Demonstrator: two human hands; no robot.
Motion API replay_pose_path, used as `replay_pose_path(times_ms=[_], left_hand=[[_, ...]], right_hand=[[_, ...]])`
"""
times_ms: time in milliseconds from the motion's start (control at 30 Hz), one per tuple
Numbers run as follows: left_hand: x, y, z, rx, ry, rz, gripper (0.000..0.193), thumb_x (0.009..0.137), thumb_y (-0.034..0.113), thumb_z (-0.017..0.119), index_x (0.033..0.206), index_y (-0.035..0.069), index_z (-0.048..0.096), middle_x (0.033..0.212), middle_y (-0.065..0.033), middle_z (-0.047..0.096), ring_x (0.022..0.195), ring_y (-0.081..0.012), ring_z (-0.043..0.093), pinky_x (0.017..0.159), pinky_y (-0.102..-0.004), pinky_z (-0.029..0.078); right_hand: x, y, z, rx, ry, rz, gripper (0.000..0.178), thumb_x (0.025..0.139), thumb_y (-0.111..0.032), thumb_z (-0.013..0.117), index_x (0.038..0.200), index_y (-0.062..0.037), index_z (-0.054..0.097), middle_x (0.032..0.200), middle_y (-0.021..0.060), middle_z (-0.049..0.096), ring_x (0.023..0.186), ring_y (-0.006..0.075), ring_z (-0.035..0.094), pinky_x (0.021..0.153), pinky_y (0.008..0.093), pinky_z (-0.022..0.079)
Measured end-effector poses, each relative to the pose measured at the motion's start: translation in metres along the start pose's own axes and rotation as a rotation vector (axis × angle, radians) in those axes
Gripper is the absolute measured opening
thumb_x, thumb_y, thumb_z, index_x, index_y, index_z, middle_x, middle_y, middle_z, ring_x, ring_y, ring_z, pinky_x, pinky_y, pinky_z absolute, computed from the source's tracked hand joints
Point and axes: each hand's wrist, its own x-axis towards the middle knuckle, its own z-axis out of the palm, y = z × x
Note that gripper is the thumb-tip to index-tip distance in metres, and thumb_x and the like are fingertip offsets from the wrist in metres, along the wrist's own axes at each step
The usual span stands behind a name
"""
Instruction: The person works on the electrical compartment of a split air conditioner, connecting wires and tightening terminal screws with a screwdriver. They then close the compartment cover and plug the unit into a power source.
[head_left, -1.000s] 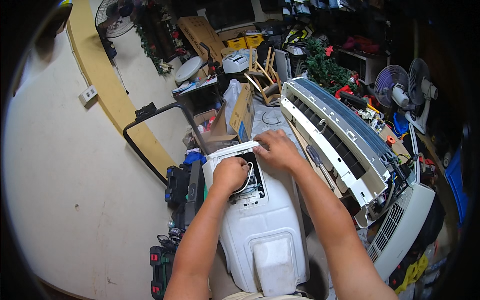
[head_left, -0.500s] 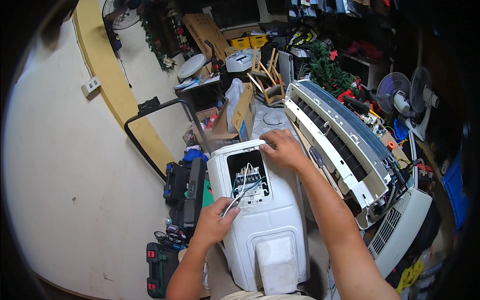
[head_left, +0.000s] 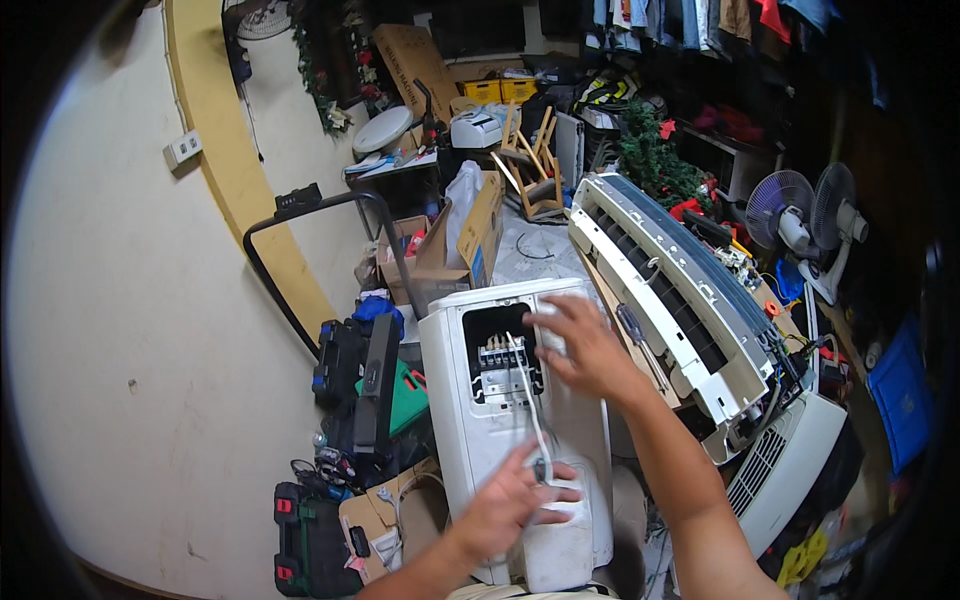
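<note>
White casing: the boxy body (head_left: 458,450) is in the middle of the scene, near the person, with its top edge on the far side.
Opening: a dark, rectangular opening (head_left: 484,324) lies in the far part of the casing; inside it one sees a terminal block (head_left: 502,356).
White cable: it (head_left: 531,400) comes out of the opening and runs toward the near side, to the left hand.
Left hand: the hand (head_left: 512,503) is over the near part of the casing, fingers spread and blurred; whether they grip the cable end, one cannot tell.
Right hand: the hand (head_left: 583,350) is apart from the left one, fingers loosely spread at the right edge of the opening; contact is not sure because of blur.
Wiring step: it seems that the cable is being arranged at the terminal block; the next move would call for a firm hold on the cable and careful guiding past the opening's rim.
Room on the right: narrow, since a screwdriver (head_left: 631,326) and a long white unit (head_left: 675,285) lie beside the casing.
Room on the left: a green case (head_left: 408,402) lies just beside the casing, so the elbow should move with care.
</note>
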Motion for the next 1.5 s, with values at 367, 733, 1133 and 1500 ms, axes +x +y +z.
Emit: replay_pose_path(times_ms=[367, 733, 1133, 1500], left_hand=[[-0.081, 0.03, 0.051, 1.854, -0.055, 0.177, 0.066, 0.091, 0.031, 0.08, 0.151, 0.011, 0.059, 0.161, -0.0254, 0.045, 0.107, -0.033, 0.069, 0.081, -0.0386, 0.062], [0.001, 0.068, 0.021, 1.594, 0.021, 0.849, 0.026, 0.089, 0.027, 0.083, 0.11, 0.012, 0.078, 0.118, -0.0071, 0.078, 0.098, -0.0264, 0.076, 0.073, -0.0321, 0.062], [0.059, 0.001, -0.014, 1.63, -0.265, 0.458, 0.031, 0.09, 0.024, 0.083, 0.117, 0.012, 0.076, 0.117, -0.0054, 0.074, 0.104, -0.0267, 0.072, 0.083, -0.0391, 0.061], [0.091, -0.032, -0.008, 1.465, -0.188, 0.428, 0.013, 0.082, 0.017, 0.087, 0.093, 0.011, 0.08, 0.093, -0.006, 0.072, 0.078, -0.0255, 0.072, 0.068, -0.0365, 0.058]], right_hand=[[-0.053, -0.071, -0.032, 0.304, -0.664, -0.07, 0.033, 0.107, -0.038, 0.065, 0.115, -0.0091, 0.078, 0.113, 0.0147, 0.07, 0.113, 0.0365, 0.066, 0.097, 0.0463, 0.055], [-0.151, 0.01, -0.065, 1.28, -0.453, 0.188, 0.048, 0.1, -0.042, 0.076, 0.091, 0.0043, 0.074, 0.104, 0.0188, 0.069, 0.092, 0.0282, 0.068, 0.085, 0.0412, 0.055], [-0.388, 0.023, -0.001, 1.849, 0.325, 1.083, 0.029, 0.106, -0.03, 0.066, 0.096, -0.0025, 0.068, 0.101, 0.0169, 0.072, 0.085, 0.0309, 0.073, 0.081, 0.0524, 0.063], [-0.516, 0.06, 0.044, 0.951, 0.607, 1.765, 0.035, 0.098, -0.02, 0.073, 0.129, -0.0051, 0.066, 0.1, 0.0077, 0.074, 0.066, 0.0149, 0.067, 0.056, 0.0349, 0.061]])
